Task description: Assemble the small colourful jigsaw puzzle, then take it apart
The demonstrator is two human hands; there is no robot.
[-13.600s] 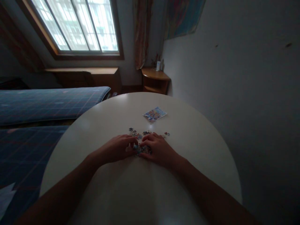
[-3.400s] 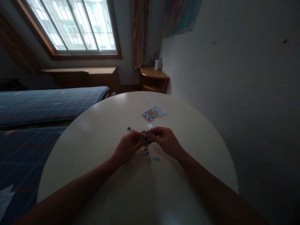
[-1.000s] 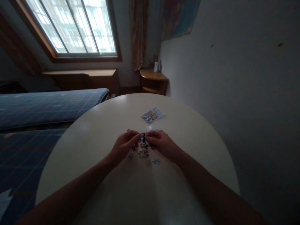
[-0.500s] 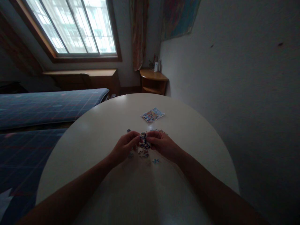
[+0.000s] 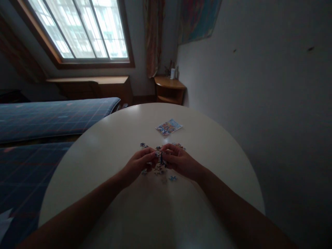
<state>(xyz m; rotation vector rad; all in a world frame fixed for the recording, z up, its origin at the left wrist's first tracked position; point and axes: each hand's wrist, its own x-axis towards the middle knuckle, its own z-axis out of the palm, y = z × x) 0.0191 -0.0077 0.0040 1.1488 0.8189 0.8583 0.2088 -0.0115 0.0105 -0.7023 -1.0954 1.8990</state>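
Observation:
My left hand [image 5: 141,160] and my right hand [image 5: 175,157] meet near the middle of the round white table, fingertips almost touching. Thumb and fingers of each are pinched on small jigsaw puzzle pieces [image 5: 161,157], dark and patterned; exactly how many is hard to make out. Beneath and around the hands lies a loose pile of jigsaw pieces [image 5: 159,169], partly hidden by the fingers. One light blue piece [image 5: 172,178] rests apart, nearer to me. Beyond the left fingers is a dark piece [image 5: 142,145], and more pieces [image 5: 178,145] show behind my right hand.
A colourful printed picture sheet [image 5: 169,127] lies on the table [image 5: 114,138] beyond the hands. To the left are mattresses [image 5: 57,116] with a blue plaid cover. A wooden corner shelf [image 5: 169,83] and a desk [image 5: 111,80] stand behind; a wall [image 5: 259,103] rises at the right.
My left hand has shifted slightly down, uncovering pieces behind it. The piece at my right fingertips has turned to stand more edge-on. The picture sheet has stayed in place.

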